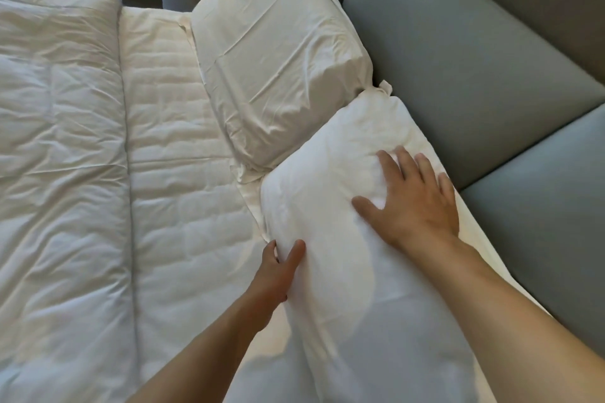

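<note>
Pillow (327, 206) lies against the grey headboard (458, 59); soft, light, likely to sag; your right hand (415, 203) presses it flat, fingers spread; your left hand (278, 268) grips its side edge; hold both edges.

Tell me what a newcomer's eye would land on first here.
Both hands work the near pillow at lower centre: the right hand presses flat on top with fingers spread, the left hand grips its left edge. Beyond it a second pillow lies against the grey padded headboard, and a rumpled white duvet fills the left side.
</note>
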